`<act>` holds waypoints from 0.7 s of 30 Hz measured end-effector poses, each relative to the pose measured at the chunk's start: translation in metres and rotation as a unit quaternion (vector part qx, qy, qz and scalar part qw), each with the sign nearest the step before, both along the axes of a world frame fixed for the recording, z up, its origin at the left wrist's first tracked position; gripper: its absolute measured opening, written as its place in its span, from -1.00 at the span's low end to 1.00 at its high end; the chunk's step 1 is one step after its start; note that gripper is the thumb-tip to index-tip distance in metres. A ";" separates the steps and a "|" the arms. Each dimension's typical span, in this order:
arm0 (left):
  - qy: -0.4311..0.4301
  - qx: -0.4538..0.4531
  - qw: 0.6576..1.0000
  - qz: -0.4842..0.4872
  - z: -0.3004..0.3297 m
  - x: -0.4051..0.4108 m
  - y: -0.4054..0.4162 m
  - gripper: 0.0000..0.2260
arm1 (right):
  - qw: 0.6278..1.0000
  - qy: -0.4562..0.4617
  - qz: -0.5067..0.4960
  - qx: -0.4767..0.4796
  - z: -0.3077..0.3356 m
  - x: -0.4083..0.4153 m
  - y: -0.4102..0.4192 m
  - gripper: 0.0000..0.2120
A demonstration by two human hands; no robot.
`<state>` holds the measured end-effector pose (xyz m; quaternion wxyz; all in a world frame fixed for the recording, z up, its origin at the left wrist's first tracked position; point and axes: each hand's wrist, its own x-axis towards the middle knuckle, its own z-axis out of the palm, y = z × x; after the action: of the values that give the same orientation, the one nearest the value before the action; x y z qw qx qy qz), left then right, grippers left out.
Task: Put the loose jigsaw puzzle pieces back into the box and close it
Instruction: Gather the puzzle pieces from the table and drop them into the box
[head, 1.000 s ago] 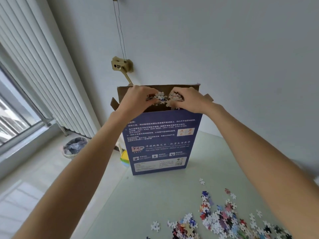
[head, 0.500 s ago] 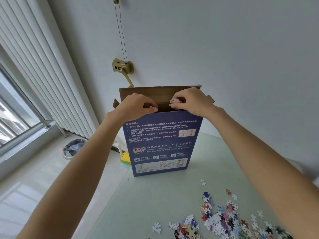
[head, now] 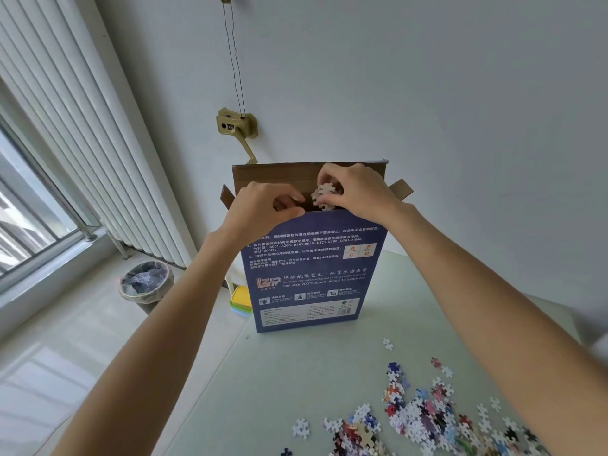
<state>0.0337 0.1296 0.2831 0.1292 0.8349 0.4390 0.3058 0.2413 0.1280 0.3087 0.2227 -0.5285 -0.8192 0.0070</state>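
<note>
Head view has the blue puzzle box [head: 312,268] standing upright on the table [head: 296,373], long axis vertical, top flaps open with the brown cardboard inside showing. Both hands are up at the mouth: the right hand [head: 358,192] is pinching a small clump of pale pieces [head: 324,197] right over the opening, and the left hand [head: 263,209] has its fingers curled over the front rim, looks like it's steadying the box. So the slot is straight below the right hand, and I'd guess a simple let-go does it. The thing that matters next is the big loose pile of jigsaw pieces [head: 424,419], which lies low on the table near the body and off to the right, well apart from the box, so the right hand is the nearer one for another scoop.
</note>
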 end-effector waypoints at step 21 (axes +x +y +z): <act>0.008 0.267 0.962 0.058 -0.018 0.004 -0.037 -0.84 | 0.975 0.085 -0.016 0.203 -0.052 -0.008 -0.082 -0.82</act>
<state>0.0382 0.0924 0.2648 -0.1196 0.8148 0.3901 0.4119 0.2334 0.0459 0.2563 0.3946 -0.4832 -0.7726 -0.1180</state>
